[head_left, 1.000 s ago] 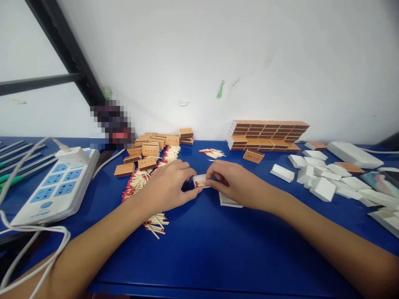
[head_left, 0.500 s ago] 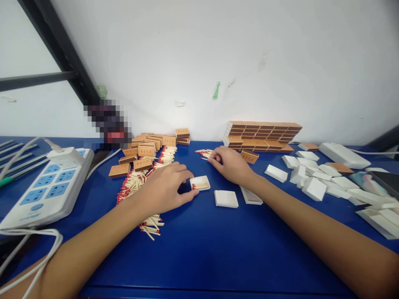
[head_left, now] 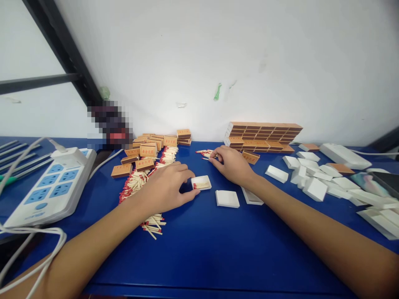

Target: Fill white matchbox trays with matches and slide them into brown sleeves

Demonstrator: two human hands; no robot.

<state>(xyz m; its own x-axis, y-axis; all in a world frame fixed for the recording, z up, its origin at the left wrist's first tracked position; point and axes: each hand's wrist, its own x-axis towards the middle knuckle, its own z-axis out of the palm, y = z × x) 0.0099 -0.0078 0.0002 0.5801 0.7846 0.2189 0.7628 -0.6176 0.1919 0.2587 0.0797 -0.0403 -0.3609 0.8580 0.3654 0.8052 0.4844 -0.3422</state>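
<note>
My left hand (head_left: 170, 186) grips the left end of a white matchbox tray (head_left: 205, 187) between thumb and fingers. A few red-tipped matches (head_left: 199, 185) lie inside that tray. My right hand (head_left: 230, 165) is bent over a small heap of matches (head_left: 204, 152) farther back, thumb and fingertips closed at a match on its near edge. The fingertips partly hide what they pinch. Between my arms lies another white tray (head_left: 227, 199), and a further tray (head_left: 252, 197) sits partly under my right forearm.
Many loose matches (head_left: 134, 185) spread beneath and beside my left arm, with printed matchboxes (head_left: 148, 150) behind them. A stack of matchboxes (head_left: 264, 132) stands against the wall. White trays (head_left: 314, 189) pile up at right. A power strip (head_left: 51, 187) with cables is at left.
The view has shifted slightly, so everything appears a little farther right. Both hands keep almost the same pose, the left at the tray, the right at the small heap of matches.
</note>
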